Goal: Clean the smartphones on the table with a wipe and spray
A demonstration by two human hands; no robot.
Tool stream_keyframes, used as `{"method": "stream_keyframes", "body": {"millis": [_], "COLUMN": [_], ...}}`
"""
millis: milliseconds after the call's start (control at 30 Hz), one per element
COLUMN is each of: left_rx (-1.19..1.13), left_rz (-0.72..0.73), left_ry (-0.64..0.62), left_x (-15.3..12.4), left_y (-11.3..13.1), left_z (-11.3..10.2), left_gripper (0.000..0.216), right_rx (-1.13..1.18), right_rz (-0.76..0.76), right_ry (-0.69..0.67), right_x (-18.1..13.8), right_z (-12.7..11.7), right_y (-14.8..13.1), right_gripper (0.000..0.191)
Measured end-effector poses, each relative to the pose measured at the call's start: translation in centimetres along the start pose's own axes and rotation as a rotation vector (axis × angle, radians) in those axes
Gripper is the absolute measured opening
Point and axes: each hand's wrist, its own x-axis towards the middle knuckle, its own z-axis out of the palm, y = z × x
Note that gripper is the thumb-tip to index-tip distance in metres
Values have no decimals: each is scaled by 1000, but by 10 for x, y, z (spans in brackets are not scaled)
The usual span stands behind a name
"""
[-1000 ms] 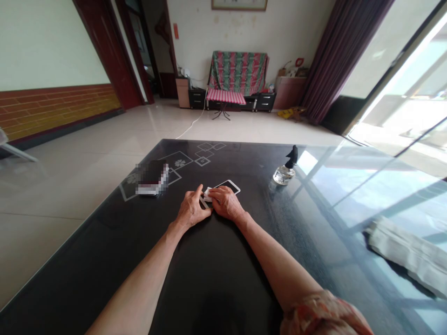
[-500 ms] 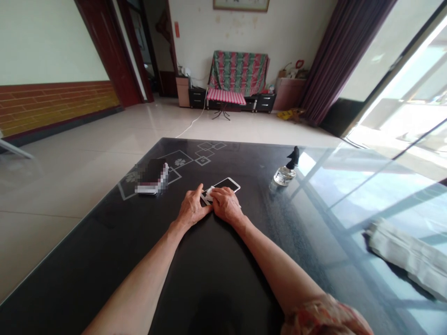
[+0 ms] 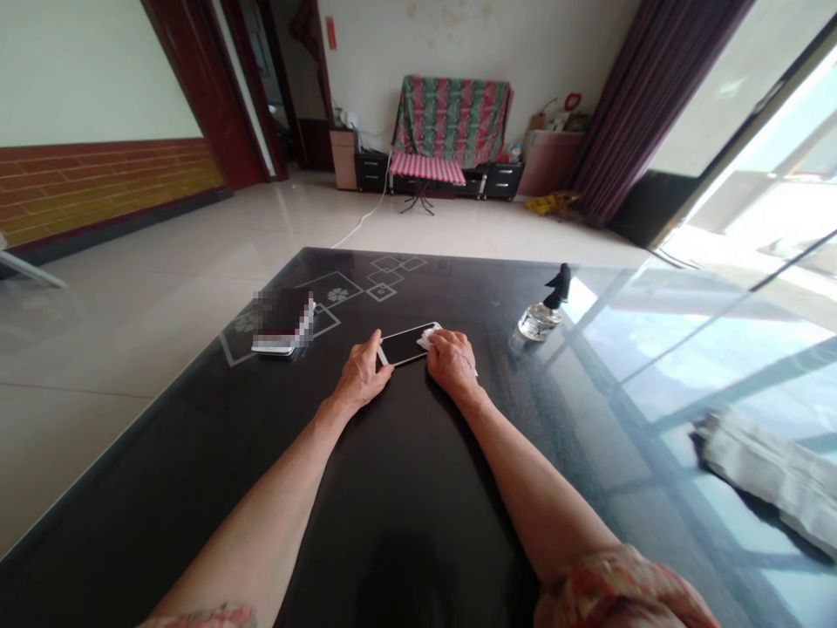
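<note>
A white-edged phone lies face up on the black glass table. My left hand pinches its near left end, thumb stretched along the edge. My right hand is closed on a small white cloth and presses it onto the right end of the screen. Most of the dark screen shows between the two hands.
A second dark phone-like item lies to the left on the table. A small clear spray bottle with a black head stands to the right. Folded grey cloth rests near the right edge. Tiled floor and furniture lie beyond.
My right hand has slid the white cloth from the phone's left end to its right end, uncovering the screen. My left hand stays at the near left end.
</note>
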Motion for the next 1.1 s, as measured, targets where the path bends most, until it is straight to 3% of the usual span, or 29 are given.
{"method": "stream_keyframes", "body": {"millis": [133,233,533,667,800,967,1100], "left_rx": [48,98,24,-39,-66,-76,-70], "left_rz": [51,99,-30,-14,-20,-10,-21], "left_ry": [56,32,-163,-169,-153,-133,-134], "left_x": [2,2,14,19,19,21,21], "left_y": [-3,-1,-6,-12,-14,-17,-16], "left_z": [5,5,-7,-14,-15,-12,-13], "left_gripper": [75,71,76,81,84,82,83], "right_rx": [125,159,-18,-82,-63,69,87], "right_rz": [-253,-329,52,66,-46,-340,-327], "right_ry": [-118,-170,-20,13,-41,-183,-178], "right_x": [-5,-6,2,1,-3,-8,-5], "right_z": [3,5,3,4,4,5,7], "right_y": [-24,-33,-4,-7,-28,-48,-41], "right_gripper": [28,27,24,23,26,28,30]}}
